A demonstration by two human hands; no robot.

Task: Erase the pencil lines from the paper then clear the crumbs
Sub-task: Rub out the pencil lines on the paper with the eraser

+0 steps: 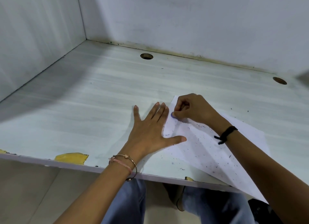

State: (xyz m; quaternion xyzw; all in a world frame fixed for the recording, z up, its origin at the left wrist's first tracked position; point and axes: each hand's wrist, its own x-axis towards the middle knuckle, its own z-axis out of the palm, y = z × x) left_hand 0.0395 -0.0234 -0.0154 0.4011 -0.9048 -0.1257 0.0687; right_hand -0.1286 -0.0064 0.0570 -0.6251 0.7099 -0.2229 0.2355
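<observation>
Head view — paper (209, 150) lies at desk's (93, 96) front-right, one corner overhanging the front edge. Left hand (150, 131) flat, fingers spread, pressing its left edge. Right hand (192, 110) pinches blue eraser (173, 115) on the sheet — dark crumbs (203, 140) scattered across it.
</observation>
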